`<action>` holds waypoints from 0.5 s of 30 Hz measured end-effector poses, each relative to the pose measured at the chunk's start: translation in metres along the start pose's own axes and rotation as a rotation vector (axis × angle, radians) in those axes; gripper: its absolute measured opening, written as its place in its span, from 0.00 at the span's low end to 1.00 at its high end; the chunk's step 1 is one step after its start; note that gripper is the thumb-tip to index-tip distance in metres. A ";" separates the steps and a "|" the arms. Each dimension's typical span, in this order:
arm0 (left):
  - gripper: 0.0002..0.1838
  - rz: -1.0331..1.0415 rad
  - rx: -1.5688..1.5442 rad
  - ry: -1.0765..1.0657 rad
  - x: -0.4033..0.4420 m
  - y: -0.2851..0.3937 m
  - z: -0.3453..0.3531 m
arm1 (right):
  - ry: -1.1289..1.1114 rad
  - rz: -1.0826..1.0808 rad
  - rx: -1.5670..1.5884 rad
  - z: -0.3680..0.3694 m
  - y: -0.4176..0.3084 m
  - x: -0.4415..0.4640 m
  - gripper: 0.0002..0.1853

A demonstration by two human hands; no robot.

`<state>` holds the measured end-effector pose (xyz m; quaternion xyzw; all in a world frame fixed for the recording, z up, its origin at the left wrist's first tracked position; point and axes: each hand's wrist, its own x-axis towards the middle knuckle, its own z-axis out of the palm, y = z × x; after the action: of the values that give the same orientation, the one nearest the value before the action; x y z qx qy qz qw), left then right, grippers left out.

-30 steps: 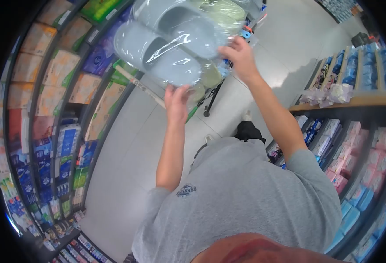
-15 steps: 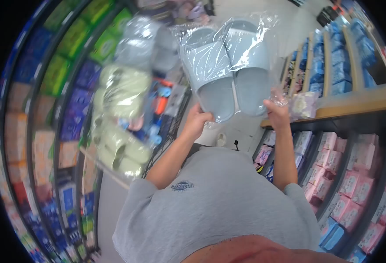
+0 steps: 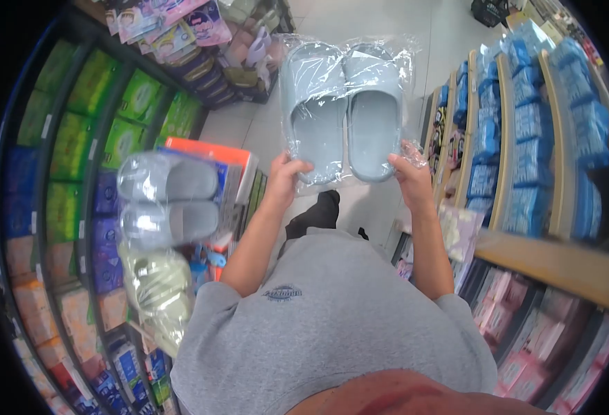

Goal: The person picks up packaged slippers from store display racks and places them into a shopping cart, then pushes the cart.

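A pair of light blue-grey slippers (image 3: 316, 124) in a clear plastic bag is held up in front of me, toes pointing away. My left hand (image 3: 286, 178) grips the bag near the heel of the left slipper, thumb on top. Near the heel of the right slipper, my right hand (image 3: 411, 174) pinches the bag in the same way, with crumpled plastic by its fingers. The fingers under the bag are partly hidden. To the left lie another bagged pair of grey slippers (image 3: 168, 197) and bagged pale green slippers (image 3: 158, 287), apart from my hands.
Shelves of green packs (image 3: 125, 138) line the left side. Blue packs (image 3: 529, 124) fill the right shelf, above pink packs (image 3: 519, 370). An orange box (image 3: 239, 158) stands beside the grey slippers. Ahead runs a tiled floor (image 3: 342, 17), with hanging packets (image 3: 173, 31) at upper left.
My view has moved along the aisle. Both hands keep hold of the bagged slippers, which now sit straighter and slightly farther left. The other slippers have shifted left and down in view.
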<state>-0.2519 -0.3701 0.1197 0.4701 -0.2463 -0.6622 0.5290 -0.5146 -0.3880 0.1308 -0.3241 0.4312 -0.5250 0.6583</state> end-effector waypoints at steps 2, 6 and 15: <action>0.21 0.026 -0.053 0.034 0.049 0.019 0.005 | -0.003 0.000 0.021 0.012 -0.016 0.049 0.27; 0.22 0.030 -0.121 -0.022 0.154 0.060 0.020 | -0.057 0.016 -0.093 0.017 -0.051 0.156 0.26; 0.26 0.055 0.000 -0.199 0.334 0.093 0.071 | 0.052 0.023 -0.015 -0.029 -0.080 0.324 0.28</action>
<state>-0.2701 -0.7237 0.1065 0.3951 -0.3105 -0.6908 0.5198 -0.5493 -0.7210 0.1151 -0.3103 0.4558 -0.5222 0.6506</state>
